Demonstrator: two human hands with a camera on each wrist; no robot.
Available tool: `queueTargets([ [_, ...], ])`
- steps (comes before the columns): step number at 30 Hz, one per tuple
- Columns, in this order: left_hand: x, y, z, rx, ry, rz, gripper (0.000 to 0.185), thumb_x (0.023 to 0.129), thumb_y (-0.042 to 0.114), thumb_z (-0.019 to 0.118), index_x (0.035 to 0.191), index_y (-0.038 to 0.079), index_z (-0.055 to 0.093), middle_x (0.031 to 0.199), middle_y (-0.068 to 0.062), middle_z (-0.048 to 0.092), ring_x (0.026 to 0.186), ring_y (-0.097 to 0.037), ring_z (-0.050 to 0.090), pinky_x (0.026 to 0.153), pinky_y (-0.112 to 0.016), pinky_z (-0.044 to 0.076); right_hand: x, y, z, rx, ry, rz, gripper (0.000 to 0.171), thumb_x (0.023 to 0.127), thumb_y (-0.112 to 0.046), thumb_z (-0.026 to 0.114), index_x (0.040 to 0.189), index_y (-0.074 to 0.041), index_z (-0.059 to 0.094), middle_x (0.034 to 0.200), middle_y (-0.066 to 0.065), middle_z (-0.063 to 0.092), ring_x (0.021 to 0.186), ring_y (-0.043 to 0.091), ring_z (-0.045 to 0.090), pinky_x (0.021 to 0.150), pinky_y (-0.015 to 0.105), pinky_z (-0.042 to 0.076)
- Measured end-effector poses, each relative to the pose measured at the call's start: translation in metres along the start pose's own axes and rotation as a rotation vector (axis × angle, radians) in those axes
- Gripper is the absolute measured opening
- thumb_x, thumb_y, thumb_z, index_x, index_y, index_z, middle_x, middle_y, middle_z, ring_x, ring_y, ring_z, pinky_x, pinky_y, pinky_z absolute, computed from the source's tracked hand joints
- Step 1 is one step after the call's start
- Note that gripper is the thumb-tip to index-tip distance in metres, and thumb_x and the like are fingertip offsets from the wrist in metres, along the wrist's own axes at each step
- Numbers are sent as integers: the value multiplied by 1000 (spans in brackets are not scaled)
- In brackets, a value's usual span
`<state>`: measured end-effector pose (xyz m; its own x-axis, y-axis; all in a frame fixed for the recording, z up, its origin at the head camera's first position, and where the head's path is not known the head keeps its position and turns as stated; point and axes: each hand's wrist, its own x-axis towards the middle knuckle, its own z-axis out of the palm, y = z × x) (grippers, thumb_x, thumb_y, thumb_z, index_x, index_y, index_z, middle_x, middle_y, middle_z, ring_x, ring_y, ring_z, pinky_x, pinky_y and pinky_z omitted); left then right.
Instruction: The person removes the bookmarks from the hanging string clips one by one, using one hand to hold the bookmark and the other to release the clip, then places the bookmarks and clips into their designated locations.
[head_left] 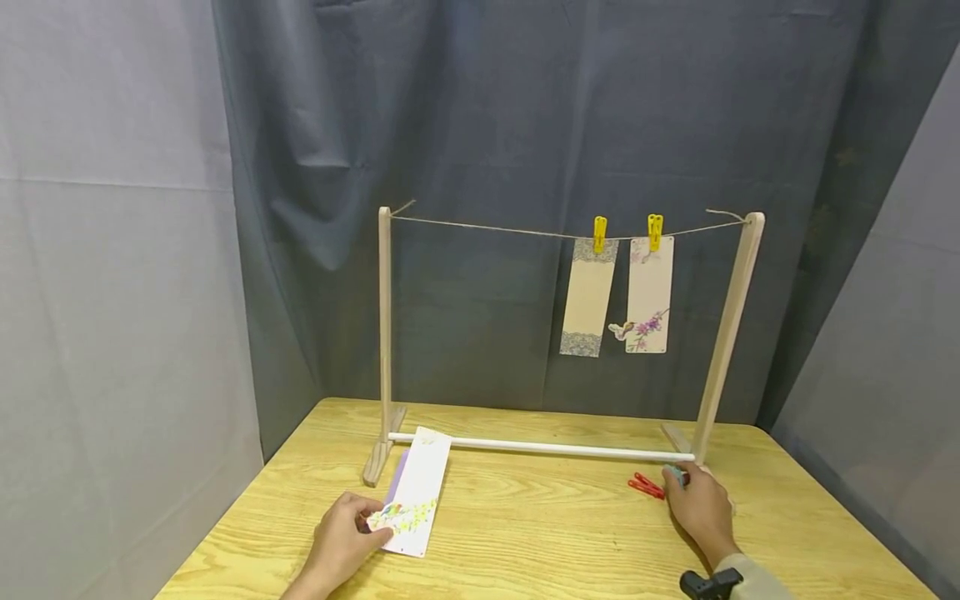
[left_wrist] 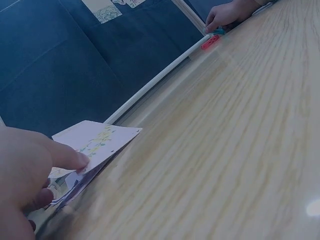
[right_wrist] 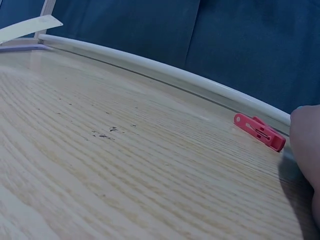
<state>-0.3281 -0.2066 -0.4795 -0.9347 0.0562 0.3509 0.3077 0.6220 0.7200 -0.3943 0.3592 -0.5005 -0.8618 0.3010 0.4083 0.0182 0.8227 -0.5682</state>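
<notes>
My left hand [head_left: 341, 533] pinches the lower left of a white bookmark card [head_left: 423, 483] printed with yellow flowers and a bird. The card is tilted up off the table, thumb on top, as the left wrist view shows. Behind it peeks the edge of a purple card [head_left: 397, 477]. By the foot of the right post, my right hand [head_left: 701, 508] grips a small teal clothespin [head_left: 677, 473], mostly covered by the fingers. Just left of those fingers a red clothespin [head_left: 647, 486] lies on the table; it also appears in the right wrist view [right_wrist: 260, 132].
A wooden frame has a left post [head_left: 386, 325], a right post [head_left: 729, 333] and a white bottom bar [head_left: 555, 448]. From its string [head_left: 480, 226] hang a lace-patterned card [head_left: 588, 300] and a flowered card [head_left: 649, 287], each under a yellow clothespin [head_left: 599, 234]. Dark curtain [head_left: 480, 333] stands behind.
</notes>
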Motion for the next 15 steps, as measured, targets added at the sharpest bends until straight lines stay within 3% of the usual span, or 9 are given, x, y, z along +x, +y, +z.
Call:
queueTargets([
  [7, 0, -1, 2, 74, -16, -49, 35, 77, 23, 91, 105, 5, 78, 83, 3, 54, 73, -13, 51, 75, -47, 39, -2, 3, 2, -18, -4, 9, 49, 105, -30, 59, 132, 10, 61, 110, 28, 66, 101, 52, 63, 80, 65, 48],
  [15, 4, -6, 2, 119, -25, -84, 36, 78, 29, 92, 104, 9, 80, 86, 6, 59, 77, -12, 55, 77, -53, 36, -1, 2, 3, -6, 11, -21, 47, 104, -28, 61, 131, 10, 61, 113, 30, 64, 104, 54, 61, 82, 66, 48],
])
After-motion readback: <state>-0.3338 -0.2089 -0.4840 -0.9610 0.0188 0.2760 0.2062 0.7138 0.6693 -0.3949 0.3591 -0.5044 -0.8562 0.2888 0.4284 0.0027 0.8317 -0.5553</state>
